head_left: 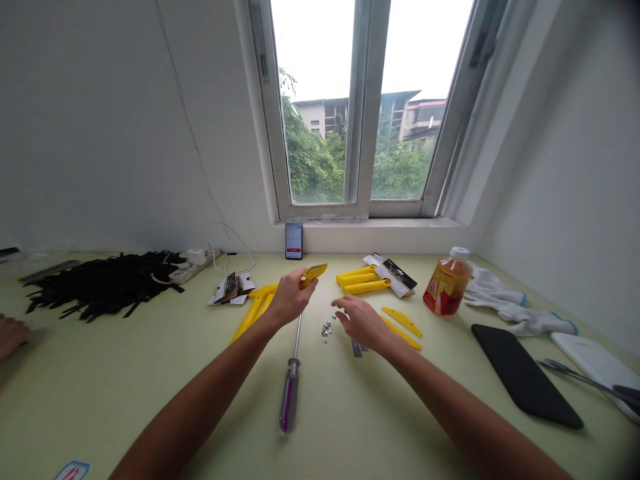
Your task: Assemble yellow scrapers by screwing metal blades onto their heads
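Left hand has a yellow pry tool pinched up, while the right hand sits open, fingers loose, just beside some tiny nuts, with a screwdriver lying close by.

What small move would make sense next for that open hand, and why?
Probably the right hand should pick up one of the small metal nuts: its fingers are spread just beside that little pile, while the left hand is already occupied holding a yellow plastic tool.
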Demonstrator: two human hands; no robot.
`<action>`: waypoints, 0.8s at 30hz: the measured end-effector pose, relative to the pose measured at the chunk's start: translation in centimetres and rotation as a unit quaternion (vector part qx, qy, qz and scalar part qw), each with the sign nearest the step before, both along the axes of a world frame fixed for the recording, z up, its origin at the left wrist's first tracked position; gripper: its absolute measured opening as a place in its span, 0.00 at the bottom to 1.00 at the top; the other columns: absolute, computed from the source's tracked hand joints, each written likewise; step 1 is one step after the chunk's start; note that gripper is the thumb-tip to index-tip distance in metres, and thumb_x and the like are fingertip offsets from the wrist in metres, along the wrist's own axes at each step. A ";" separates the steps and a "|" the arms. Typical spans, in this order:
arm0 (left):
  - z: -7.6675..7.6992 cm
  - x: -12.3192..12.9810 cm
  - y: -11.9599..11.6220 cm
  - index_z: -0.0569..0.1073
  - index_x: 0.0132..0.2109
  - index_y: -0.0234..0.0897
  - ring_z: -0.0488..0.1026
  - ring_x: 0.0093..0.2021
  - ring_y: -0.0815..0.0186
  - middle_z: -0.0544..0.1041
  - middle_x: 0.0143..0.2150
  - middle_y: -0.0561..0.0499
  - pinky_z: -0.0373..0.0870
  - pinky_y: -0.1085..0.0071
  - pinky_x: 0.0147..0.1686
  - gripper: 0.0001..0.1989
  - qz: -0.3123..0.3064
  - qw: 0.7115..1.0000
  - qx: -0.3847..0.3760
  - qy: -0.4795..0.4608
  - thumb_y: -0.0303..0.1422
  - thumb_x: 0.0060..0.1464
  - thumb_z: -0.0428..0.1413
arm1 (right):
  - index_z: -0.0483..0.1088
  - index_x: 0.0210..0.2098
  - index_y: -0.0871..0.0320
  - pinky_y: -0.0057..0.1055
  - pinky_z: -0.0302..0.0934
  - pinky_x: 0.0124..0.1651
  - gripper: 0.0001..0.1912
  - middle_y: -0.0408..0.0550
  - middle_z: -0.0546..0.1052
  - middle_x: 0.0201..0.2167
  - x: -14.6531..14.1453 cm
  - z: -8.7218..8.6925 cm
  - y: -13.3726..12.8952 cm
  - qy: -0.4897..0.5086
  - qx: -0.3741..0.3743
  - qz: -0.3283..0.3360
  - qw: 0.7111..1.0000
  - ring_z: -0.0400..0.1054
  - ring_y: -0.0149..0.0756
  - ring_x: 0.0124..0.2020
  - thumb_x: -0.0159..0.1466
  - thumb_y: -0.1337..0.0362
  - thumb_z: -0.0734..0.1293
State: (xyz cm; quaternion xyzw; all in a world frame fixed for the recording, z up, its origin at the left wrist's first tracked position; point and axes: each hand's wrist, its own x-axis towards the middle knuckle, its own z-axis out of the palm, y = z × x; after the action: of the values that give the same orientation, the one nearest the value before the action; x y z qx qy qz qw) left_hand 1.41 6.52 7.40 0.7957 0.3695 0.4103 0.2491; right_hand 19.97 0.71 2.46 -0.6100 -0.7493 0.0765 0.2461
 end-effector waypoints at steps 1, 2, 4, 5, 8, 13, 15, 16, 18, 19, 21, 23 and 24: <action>0.1 0.0 0.1 0.73 0.37 0.34 0.66 0.22 0.70 0.71 0.24 0.53 0.63 0.74 0.23 0.10 -0.014 0.997 -0.065 -0.042 0.37 0.56 0.55 | 0.75 0.45 0.57 0.32 0.61 0.47 0.12 0.53 0.77 0.43 -0.3 -0.8 0.1 -0.027 0.000 0.001 1.000 0.71 0.40 0.45 0.64 0.67 0.62; 0.2 0.1 0.1 0.72 0.35 0.33 0.62 0.19 0.72 0.66 0.21 0.56 0.58 0.76 0.19 0.11 -0.032 0.988 -0.129 -0.080 0.38 0.54 0.57 | 0.75 0.44 0.57 0.32 0.60 0.47 0.12 0.54 0.77 0.43 -0.5 -1.5 0.2 -0.052 0.000 0.000 0.999 0.70 0.40 0.45 0.65 0.68 0.62; 0.4 0.2 0.0 0.70 0.34 0.33 0.57 0.17 0.75 0.62 0.19 0.59 0.53 0.78 0.16 0.13 -0.063 0.962 -0.224 -0.145 0.40 0.51 0.59 | 0.76 0.39 0.58 0.33 0.58 0.46 0.13 0.54 0.77 0.41 -0.8 -2.5 0.3 -0.095 0.001 -0.006 0.995 0.69 0.40 0.44 0.65 0.70 0.60; 0.5 0.3 -0.1 0.69 0.33 0.32 0.56 0.16 0.76 0.61 0.18 0.59 0.53 0.78 0.15 0.14 -0.074 0.951 -0.250 -0.167 0.40 0.49 0.61 | 0.76 0.37 0.58 0.32 0.57 0.45 0.14 0.54 0.77 0.40 -0.9 -2.8 0.3 -0.113 0.002 -0.009 0.994 0.69 0.40 0.43 0.65 0.72 0.59; 0.6 0.4 -0.4 0.69 0.32 0.32 0.56 0.16 0.77 0.61 0.18 0.60 0.53 0.79 0.15 0.17 -0.092 0.934 -0.281 -0.201 0.41 0.45 0.63 | 0.76 0.35 0.58 0.32 0.56 0.42 0.15 0.53 0.77 0.38 -1.0 -3.2 0.2 -0.153 0.012 -0.014 0.988 0.68 0.39 0.40 0.65 0.73 0.58; 0.6 0.4 -0.4 0.69 0.32 0.31 0.57 0.16 0.78 0.61 0.18 0.60 0.52 0.79 0.15 0.17 -0.111 0.920 -0.308 -0.216 0.40 0.45 0.64 | 0.76 0.34 0.58 0.32 0.54 0.41 0.15 0.53 0.77 0.36 -1.1 -3.2 0.3 -0.178 0.035 -0.019 0.983 0.68 0.39 0.39 0.67 0.69 0.57; 0.7 0.3 -0.3 0.69 0.33 0.31 0.57 0.16 0.78 0.63 0.18 0.59 0.52 0.79 0.15 0.17 -0.118 0.920 -0.304 -0.218 0.40 0.45 0.64 | 0.76 0.37 0.58 0.32 0.54 0.42 0.15 0.52 0.78 0.37 -1.1 -3.3 0.3 -0.177 0.041 -0.014 0.983 0.69 0.39 0.40 0.68 0.67 0.57; 0.8 0.2 -0.2 0.69 0.33 0.31 0.58 0.16 0.78 0.63 0.19 0.59 0.52 0.79 0.15 0.17 -0.120 0.920 -0.301 -0.219 0.40 0.45 0.64 | 0.75 0.38 0.57 0.32 0.54 0.42 0.14 0.52 0.78 0.37 -1.1 -3.3 0.3 -0.176 0.042 -0.009 0.983 0.69 0.39 0.40 0.68 0.67 0.58; 0.9 0.1 -0.1 0.69 0.33 0.31 0.59 0.16 0.78 0.65 0.20 0.58 0.53 0.79 0.15 0.17 -0.119 0.922 -0.293 -0.223 0.40 0.45 0.64 | 0.75 0.40 0.56 0.31 0.54 0.42 0.13 0.50 0.78 0.38 -1.0 -3.3 0.3 -0.177 0.042 0.001 0.983 0.69 0.38 0.40 0.68 0.66 0.58; 0.9 0.0 0.0 0.69 0.33 0.31 0.59 0.16 0.78 0.65 0.20 0.58 0.54 0.79 0.15 0.17 -0.116 0.923 -0.291 -0.225 0.40 0.45 0.65 | 0.75 0.40 0.56 0.31 0.54 0.42 0.13 0.50 0.78 0.38 -0.9 -3.2 0.3 -0.180 0.042 0.004 0.983 0.69 0.38 0.40 0.68 0.65 0.58; 0.8 0.0 0.2 0.69 0.33 0.32 0.58 0.16 0.78 0.64 0.20 0.59 0.53 0.79 0.15 0.17 -0.112 0.922 -0.292 -0.229 0.39 0.44 0.65 | 0.75 0.39 0.56 0.32 0.54 0.42 0.14 0.51 0.78 0.39 -0.9 -3.1 0.2 -0.187 0.043 0.006 0.981 0.68 0.39 0.40 0.69 0.64 0.57; 0.7 0.0 0.3 0.69 0.32 0.32 0.57 0.16 0.78 0.62 0.19 0.59 0.53 0.79 0.15 0.16 -0.117 0.920 -0.295 -0.231 0.39 0.44 0.65 | 0.75 0.39 0.56 0.33 0.53 0.43 0.15 0.52 0.78 0.39 -0.9 -3.0 0.1 -0.195 0.043 0.010 0.980 0.68 0.40 0.41 0.69 0.64 0.57; 0.6 0.1 0.3 0.69 0.32 0.32 0.57 0.16 0.78 0.62 0.18 0.60 0.52 0.79 0.15 0.16 -0.120 0.919 -0.296 -0.232 0.38 0.45 0.64 | 0.75 0.39 0.56 0.33 0.53 0.43 0.15 0.52 0.78 0.39 -1.0 -3.0 0.1 -0.199 0.043 0.012 0.979 0.68 0.39 0.41 0.69 0.64 0.57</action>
State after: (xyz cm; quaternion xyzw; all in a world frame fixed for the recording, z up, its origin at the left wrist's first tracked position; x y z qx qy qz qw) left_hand 1.47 6.85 7.96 0.6067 0.3076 0.4222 0.5992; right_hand 18.98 0.77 -0.53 -0.5926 -0.7934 -0.0751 0.1171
